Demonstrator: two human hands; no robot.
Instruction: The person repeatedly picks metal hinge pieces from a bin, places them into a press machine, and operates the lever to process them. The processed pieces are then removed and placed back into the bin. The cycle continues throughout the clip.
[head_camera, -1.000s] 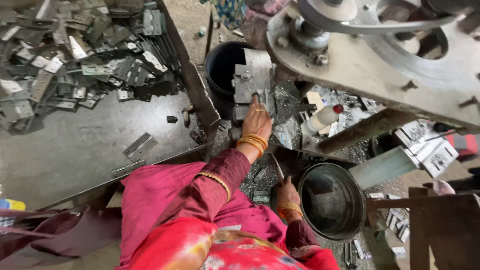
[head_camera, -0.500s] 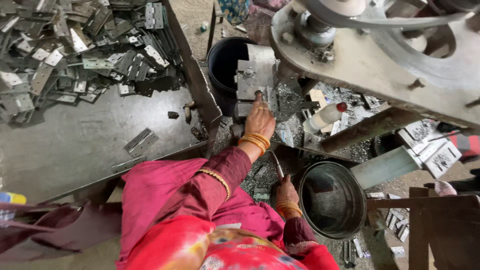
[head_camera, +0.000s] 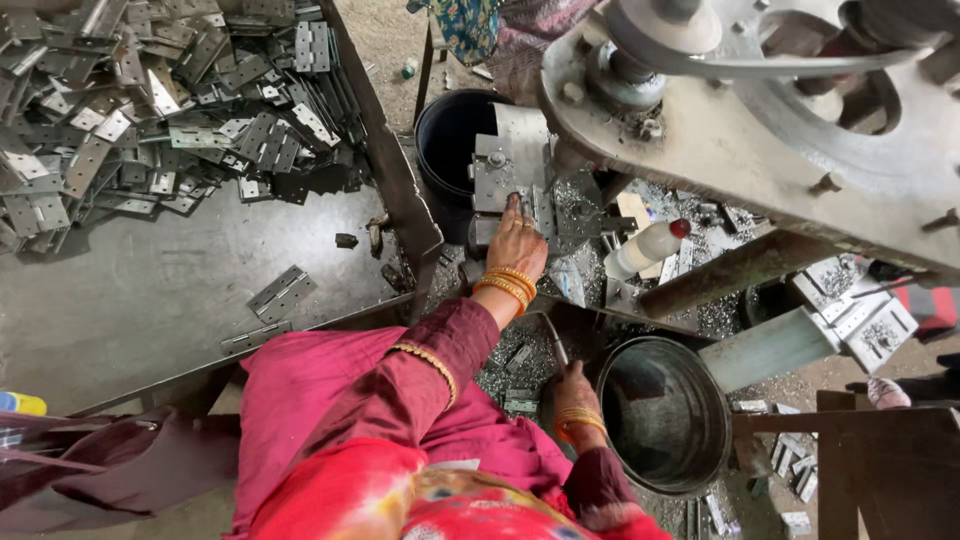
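Observation:
My left hand (head_camera: 517, 246), with gold bangles at the wrist, reaches forward onto the grey metal fixture (head_camera: 506, 165) of a press machine. Its fingertips rest on the fixture; I cannot see whether anything is pinched under them. My right hand (head_camera: 574, 388), also bangled, is low beside my lap and closed around a thin metal rod (head_camera: 552, 338) that slants up to the left. A pink sleeve covers my left arm.
A dark steel tray (head_camera: 180, 300) at the left holds a heap of grey hinge plates (head_camera: 150, 110). A black bucket (head_camera: 450, 130) stands behind the fixture, and a round metal tub (head_camera: 712, 455) is by my right hand. The large flywheel (head_camera: 760, 110) overhangs, above a white bottle (head_camera: 645, 248).
The view has shifted slightly. My left hand stays at the fixture and my right hand stays on the rod.

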